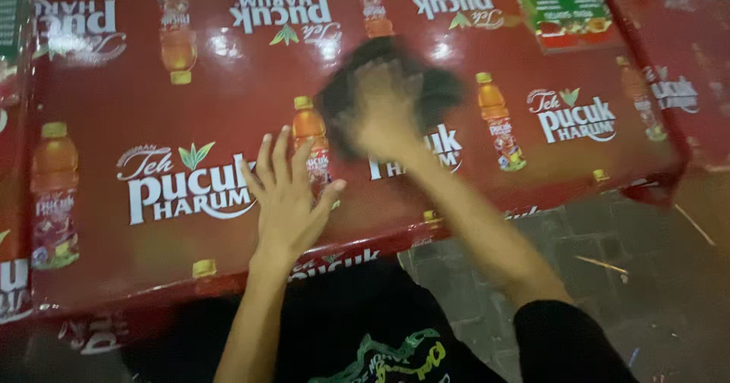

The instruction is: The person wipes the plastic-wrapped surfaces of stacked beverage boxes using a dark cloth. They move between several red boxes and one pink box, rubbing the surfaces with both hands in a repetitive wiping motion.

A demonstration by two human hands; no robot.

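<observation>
Grey paving stones (487, 276) lay under the near edge of a glossy red tabletop (152, 102) printed with bottle pictures and white lettering. Left hand (287, 193) rested flat on the cover, fingers spread, holding nothing. Beyond it, right hand (384, 113), motion-blurred, pressed on a dark cloth (437, 87) against the surface; grip could not be told. Green printed sheet (564, 7) lay at the far edge

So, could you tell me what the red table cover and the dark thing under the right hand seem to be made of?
The table cover looks like glossy printed vinyl or plastic sheet: lamp glare shines off it. The dark thing under the right hand is probably a soft cloth, matte and shapeless, but motion blur leaves that open. The left hand rests flat on the cover.
</observation>
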